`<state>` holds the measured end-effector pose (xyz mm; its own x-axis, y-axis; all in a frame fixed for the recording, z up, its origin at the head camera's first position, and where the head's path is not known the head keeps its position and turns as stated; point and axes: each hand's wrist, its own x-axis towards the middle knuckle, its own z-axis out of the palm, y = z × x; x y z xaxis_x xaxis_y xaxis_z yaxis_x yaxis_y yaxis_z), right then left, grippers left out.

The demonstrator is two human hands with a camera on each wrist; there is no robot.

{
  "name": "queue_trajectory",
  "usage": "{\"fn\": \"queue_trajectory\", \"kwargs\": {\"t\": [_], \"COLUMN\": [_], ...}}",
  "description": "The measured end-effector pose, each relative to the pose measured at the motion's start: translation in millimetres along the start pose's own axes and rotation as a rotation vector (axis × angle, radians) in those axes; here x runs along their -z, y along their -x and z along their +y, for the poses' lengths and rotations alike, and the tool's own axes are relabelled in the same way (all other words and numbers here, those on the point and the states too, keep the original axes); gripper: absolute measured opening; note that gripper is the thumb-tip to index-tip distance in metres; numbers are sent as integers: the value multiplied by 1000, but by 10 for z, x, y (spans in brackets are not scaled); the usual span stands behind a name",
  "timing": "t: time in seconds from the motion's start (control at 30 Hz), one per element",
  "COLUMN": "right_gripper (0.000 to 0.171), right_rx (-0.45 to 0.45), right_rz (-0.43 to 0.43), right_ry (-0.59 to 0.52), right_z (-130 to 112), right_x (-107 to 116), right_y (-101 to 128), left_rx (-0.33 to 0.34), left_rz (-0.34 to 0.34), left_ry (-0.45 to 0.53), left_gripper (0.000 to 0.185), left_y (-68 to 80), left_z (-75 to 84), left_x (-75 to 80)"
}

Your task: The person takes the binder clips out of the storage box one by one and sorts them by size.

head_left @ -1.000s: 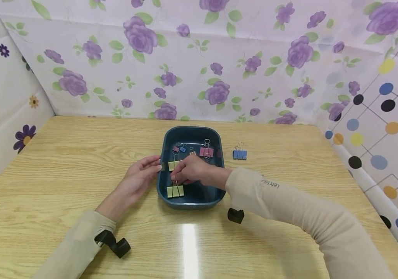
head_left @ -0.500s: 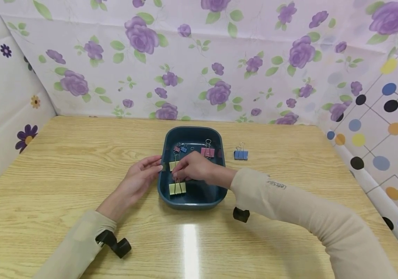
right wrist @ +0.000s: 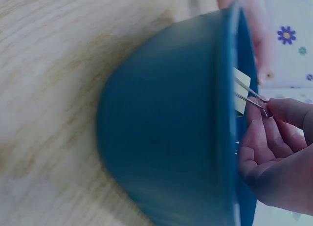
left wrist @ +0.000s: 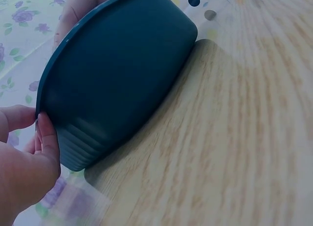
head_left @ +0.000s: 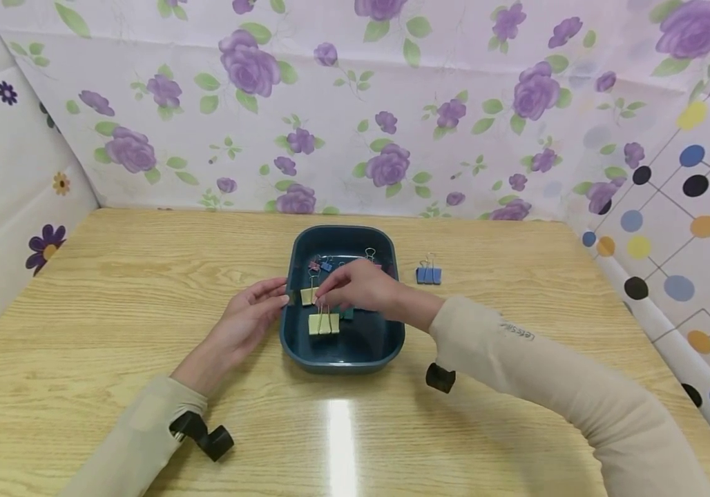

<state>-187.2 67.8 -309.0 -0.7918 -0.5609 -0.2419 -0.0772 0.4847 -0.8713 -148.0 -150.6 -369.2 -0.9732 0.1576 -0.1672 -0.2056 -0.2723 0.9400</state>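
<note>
My right hand (head_left: 361, 286) pinches the wire handles of a large yellow binder clip (head_left: 324, 324), raised above the floor of a dark teal plastic tub (head_left: 342, 366). In the right wrist view, thumb and fingers meet on those handles, with the clip (right wrist: 241, 91) showing past the rim. My left hand (head_left: 249, 314) touches the tub's left side; in the left wrist view its fingers (left wrist: 46, 135) lie against the outer wall. A smaller yellow clip (head_left: 308, 296) lies inside beyond the held one. A green clip (head_left: 346, 313) shows partly below my right hand.
A small red clip (head_left: 314, 266) and a small blue clip (head_left: 327, 266) lie at the tub's far left. My right hand mostly covers a pink clip. Outside, a blue binder clip (head_left: 428, 275) stands on the wooden table (head_left: 485, 248), right of the tub. Patterned cloth (head_left: 342, 103) hangs behind.
My right hand has moved right and away from me, lifting the large yellow clip off the near-left tub floor. The green clip has come into view. My left hand stays put.
</note>
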Motion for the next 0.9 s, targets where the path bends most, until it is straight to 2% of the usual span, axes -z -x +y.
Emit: {"fn": "queue_trajectory", "kwargs": {"t": [0.4,0.67,0.9], "right_gripper": [16,21,26], "right_rx": [2,-47,-27], "right_rz": [150,221,281], "right_ry": [-90,-91,-161], "right_z": [-113,-47,-19], "right_x": [313,475,671], "right_y": [15,3,1], "left_rx": [1,17,14], "left_rz": [3,5,5], "left_ry": [15,3,15], "left_gripper": [44,46,46], "left_y": [2,12,8], "left_z": [-2,8,8], "left_x": [3,2,-8]}}
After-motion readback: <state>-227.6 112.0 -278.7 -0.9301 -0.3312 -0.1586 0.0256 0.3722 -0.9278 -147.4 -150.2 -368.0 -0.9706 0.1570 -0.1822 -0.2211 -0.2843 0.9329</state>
